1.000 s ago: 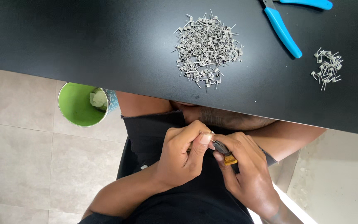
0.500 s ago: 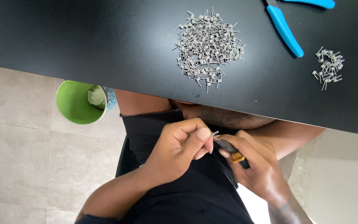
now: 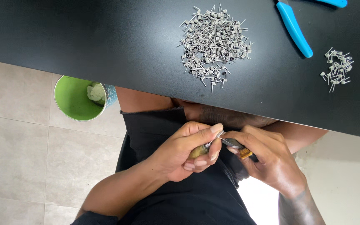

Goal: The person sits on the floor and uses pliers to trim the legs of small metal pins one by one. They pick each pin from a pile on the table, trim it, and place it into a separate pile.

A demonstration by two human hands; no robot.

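Left hand (image 3: 184,152): fingers closed around a small yellowish-handled tool (image 3: 200,151), held over the lap, below the near edge of the desk (image 3: 84,37)
Right hand (image 3: 267,156): fingers pinched on a dark, yellow-tipped tool (image 3: 238,146), tips touching the left hand's
Green cup (image 3: 78,98): on the floor, left
Large pile of small metal coils (image 3: 215,41): mid-desk
Small coil pile (image 3: 337,68): right
Blue-handled pliers (image 3: 294,29): far right

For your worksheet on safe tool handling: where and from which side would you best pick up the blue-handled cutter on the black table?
Grip the blue-handled cutter by its long handle, from the table's near edge. The handle lies flat, slanting toward that edge, with bare table around it. Its head is out of view.
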